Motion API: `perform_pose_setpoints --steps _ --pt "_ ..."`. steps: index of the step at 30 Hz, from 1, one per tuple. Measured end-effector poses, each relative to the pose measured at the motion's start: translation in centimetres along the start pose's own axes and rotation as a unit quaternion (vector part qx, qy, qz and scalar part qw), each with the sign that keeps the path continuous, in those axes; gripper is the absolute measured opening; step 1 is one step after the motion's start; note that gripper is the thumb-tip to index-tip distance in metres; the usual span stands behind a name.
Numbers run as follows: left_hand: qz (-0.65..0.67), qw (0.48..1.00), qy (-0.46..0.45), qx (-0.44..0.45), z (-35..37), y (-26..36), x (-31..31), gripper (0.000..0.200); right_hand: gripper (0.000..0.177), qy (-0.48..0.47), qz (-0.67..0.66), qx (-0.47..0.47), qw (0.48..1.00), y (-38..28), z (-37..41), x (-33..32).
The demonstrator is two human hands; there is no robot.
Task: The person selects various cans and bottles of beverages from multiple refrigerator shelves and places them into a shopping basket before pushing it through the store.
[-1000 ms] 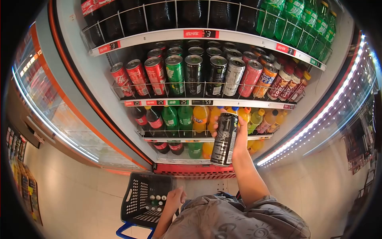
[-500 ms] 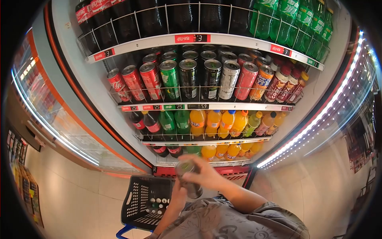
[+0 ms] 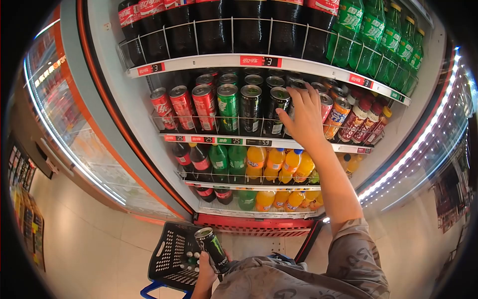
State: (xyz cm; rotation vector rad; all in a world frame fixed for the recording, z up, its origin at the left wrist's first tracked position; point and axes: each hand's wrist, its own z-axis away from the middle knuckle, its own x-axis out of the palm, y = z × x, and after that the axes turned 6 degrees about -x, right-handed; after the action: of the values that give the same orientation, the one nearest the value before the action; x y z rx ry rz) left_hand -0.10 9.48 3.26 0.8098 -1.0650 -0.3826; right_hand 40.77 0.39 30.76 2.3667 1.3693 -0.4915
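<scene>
A black can with a green logo point(image 3: 213, 249) is held upright and slightly tilted in my left hand point(image 3: 207, 269), low in front of my body. My right hand point(image 3: 303, 117) reaches up to the can shelf, its fingers curled over a silver-topped can point(image 3: 297, 83) that it mostly hides; the thumb is spread beside a black can point(image 3: 277, 112). Another black can point(image 3: 250, 108) and a green can point(image 3: 228, 107) stand to the left. A pink can point(image 3: 326, 105) and an orange can point(image 3: 337, 117) stand on the right of my hand.
A dark basket point(image 3: 162, 251) with several small cans or bottles inside is at the lower left. Dark bottles point(image 3: 209, 35) and green bottles point(image 3: 373, 35) fill the upper shelf behind wire rails. Orange bottles point(image 3: 256, 162) stand below. A lit door edge point(image 3: 423, 134) is on the right.
My right hand has left the black can and moved up to the shelf. The can stays in my left hand, now lower and farther left. The view has shifted slightly.
</scene>
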Motion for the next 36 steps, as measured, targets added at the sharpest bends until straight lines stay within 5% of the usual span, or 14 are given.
perform_pose_setpoints --steps 5,9,16,19,23,27,30,34,36 --pt "0.008 0.999 0.030 0.009 0.9 0.1 -1.2 0.083 0.065 -0.071 0.084 -0.003 0.994 1.3 -1.6 2.7" --pt "-0.003 0.999 0.031 0.034 1.2 -0.3 -1.6 0.082 0.065 -0.085 0.028 0.049 0.995 0.3 -2.4 2.7" --pt "0.005 0.999 0.047 0.021 1.5 -0.9 -1.7 0.081 0.065 0.032 -0.061 0.059 0.996 -1.2 -2.8 0.3" --pt "0.002 0.999 0.046 0.020 1.3 -0.8 -1.9 0.080 0.064 0.084 -0.186 0.143 0.968 -3.2 -2.4 -3.4" --pt "-0.004 0.999 0.051 0.015 0.8 -0.3 -1.4 0.079 0.066 0.203 -0.549 0.244 0.773 -4.2 1.5 -4.9" --pt "-0.009 0.999 0.027 0.022 0.1 0.3 -0.1 0.079 0.061 0.163 -0.788 0.365 0.468 -7.3 7.1 -5.7" --pt "0.000 0.998 0.061 -0.017 0.0 -0.1 0.4 0.080 0.063 0.128 -0.780 0.457 0.408 -7.7 11.4 -4.6" --pt "-0.050 0.998 -0.013 -0.019 -0.8 -0.3 0.3 0.081 0.068 0.125 -0.813 0.479 0.308 -7.4 14.2 -4.9" --pt "-0.056 0.998 -0.021 -0.022 -0.9 -0.4 0.7 0.081 0.070 0.135 -0.800 0.502 0.301 -7.3 14.6 -5.7"
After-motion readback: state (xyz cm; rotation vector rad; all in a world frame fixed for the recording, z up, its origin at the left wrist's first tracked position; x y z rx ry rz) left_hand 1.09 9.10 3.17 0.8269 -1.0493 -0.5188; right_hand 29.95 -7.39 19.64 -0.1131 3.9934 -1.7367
